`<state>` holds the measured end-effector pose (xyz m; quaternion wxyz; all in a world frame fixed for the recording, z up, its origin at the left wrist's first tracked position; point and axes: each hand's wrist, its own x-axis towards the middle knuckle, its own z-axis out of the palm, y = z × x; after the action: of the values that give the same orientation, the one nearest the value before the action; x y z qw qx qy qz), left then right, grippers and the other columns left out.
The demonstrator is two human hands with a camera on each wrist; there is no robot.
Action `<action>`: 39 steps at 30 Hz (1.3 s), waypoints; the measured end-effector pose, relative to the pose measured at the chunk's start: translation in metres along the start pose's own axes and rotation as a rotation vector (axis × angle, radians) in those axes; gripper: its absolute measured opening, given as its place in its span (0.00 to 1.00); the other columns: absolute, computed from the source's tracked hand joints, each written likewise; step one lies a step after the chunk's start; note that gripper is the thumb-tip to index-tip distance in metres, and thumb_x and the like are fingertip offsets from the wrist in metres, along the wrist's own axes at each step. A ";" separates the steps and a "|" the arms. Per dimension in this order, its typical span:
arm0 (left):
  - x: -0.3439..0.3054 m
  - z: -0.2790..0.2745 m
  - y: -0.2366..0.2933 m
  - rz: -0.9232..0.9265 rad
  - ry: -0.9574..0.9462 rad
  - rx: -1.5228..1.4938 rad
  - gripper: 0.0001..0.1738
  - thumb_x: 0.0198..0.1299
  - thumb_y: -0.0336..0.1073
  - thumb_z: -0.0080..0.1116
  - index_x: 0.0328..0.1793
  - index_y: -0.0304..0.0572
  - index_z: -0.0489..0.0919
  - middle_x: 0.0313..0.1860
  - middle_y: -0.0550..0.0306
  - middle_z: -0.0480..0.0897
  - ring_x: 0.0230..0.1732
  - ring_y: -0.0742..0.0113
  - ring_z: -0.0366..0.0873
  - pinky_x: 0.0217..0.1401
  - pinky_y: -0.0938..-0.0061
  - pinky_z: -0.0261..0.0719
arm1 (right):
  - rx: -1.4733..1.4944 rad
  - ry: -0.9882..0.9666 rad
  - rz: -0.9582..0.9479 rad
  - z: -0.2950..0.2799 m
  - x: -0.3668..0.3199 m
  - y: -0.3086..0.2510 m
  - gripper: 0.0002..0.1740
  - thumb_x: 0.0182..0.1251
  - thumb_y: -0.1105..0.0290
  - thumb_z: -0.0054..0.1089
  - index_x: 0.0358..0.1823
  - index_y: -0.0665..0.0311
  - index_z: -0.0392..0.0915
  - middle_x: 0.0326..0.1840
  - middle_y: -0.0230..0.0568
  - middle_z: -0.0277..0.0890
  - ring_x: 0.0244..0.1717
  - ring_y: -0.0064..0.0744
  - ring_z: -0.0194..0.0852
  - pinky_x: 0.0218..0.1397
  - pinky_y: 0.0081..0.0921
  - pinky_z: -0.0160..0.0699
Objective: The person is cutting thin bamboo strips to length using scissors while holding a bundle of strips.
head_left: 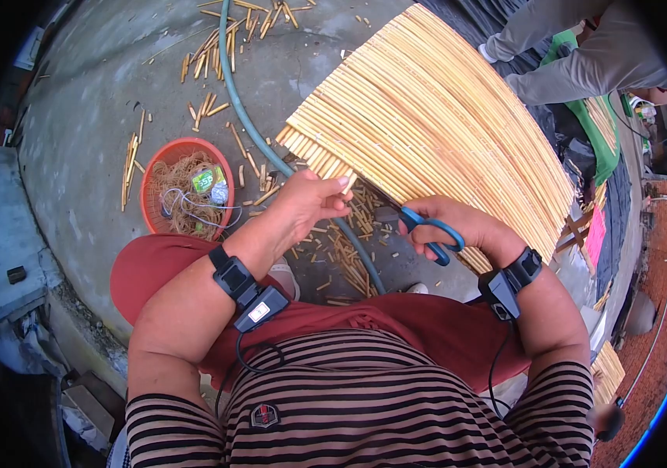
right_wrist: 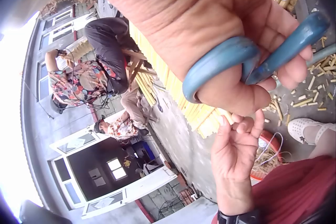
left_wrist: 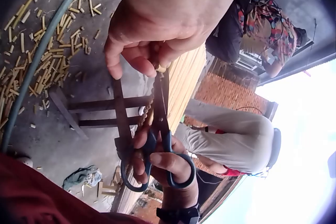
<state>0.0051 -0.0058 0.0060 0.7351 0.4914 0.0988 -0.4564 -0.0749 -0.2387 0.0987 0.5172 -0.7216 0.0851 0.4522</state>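
Note:
A mat of pale yellow reed-like stalks (head_left: 435,117), bound by rows of thread, spreads out ahead of me. My left hand (head_left: 302,207) pinches the end of a stalk (head_left: 346,186) at the mat's near left edge, with thumb and forefinger. In my right hand (head_left: 466,222) is a pair of scissors with blue handles (head_left: 413,216), the thumb through one loop. Seen in the left wrist view, the scissor blades (left_wrist: 162,100) point up toward the left fingertips, close by the pinched stalk end (left_wrist: 160,69).
An orange basket (head_left: 148,191) with tangled fibre and a green packet stands at the left. A green hose (head_left: 251,125) crosses the floor among scattered stalk offcuts (head_left: 349,261). Another person's legs (head_left: 567,74) are by the mat's far right. A dark wooden stand (left_wrist: 100,106) shows beneath.

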 end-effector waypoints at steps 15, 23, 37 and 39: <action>0.002 -0.004 0.000 0.005 -0.042 0.011 0.09 0.62 0.34 0.61 0.38 0.34 0.78 0.29 0.54 0.81 0.25 0.73 0.78 0.47 0.63 0.84 | -0.011 -0.008 0.035 -0.004 -0.001 -0.010 0.11 0.56 0.69 0.53 0.38 0.66 0.74 0.23 0.34 0.75 0.21 0.21 0.75 0.25 0.18 0.74; 0.001 -0.003 0.001 0.004 -0.036 0.000 0.08 0.62 0.33 0.60 0.37 0.33 0.78 0.26 0.54 0.80 0.26 0.71 0.79 0.47 0.63 0.84 | -0.001 -0.009 0.051 -0.006 -0.006 -0.012 0.13 0.56 0.70 0.54 0.41 0.67 0.74 0.24 0.34 0.74 0.21 0.21 0.74 0.24 0.17 0.74; 0.001 -0.004 0.004 -0.033 -0.026 0.000 0.08 0.62 0.32 0.60 0.37 0.32 0.78 0.24 0.57 0.79 0.24 0.72 0.78 0.48 0.61 0.85 | -0.169 0.185 0.008 0.010 -0.008 -0.011 0.04 0.57 0.73 0.59 0.32 0.64 0.73 0.17 0.28 0.69 0.14 0.17 0.65 0.17 0.16 0.65; 0.000 -0.003 0.006 -0.046 -0.032 -0.003 0.08 0.62 0.32 0.60 0.37 0.32 0.78 0.25 0.57 0.80 0.24 0.73 0.78 0.47 0.61 0.85 | -0.185 0.193 0.009 0.011 -0.010 -0.013 0.04 0.58 0.73 0.58 0.32 0.64 0.73 0.17 0.28 0.69 0.14 0.17 0.65 0.18 0.16 0.65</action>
<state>0.0103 -0.0029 0.0084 0.7268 0.4804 0.0991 -0.4808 -0.0788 -0.2275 0.1142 0.4357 -0.8061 0.0955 0.3890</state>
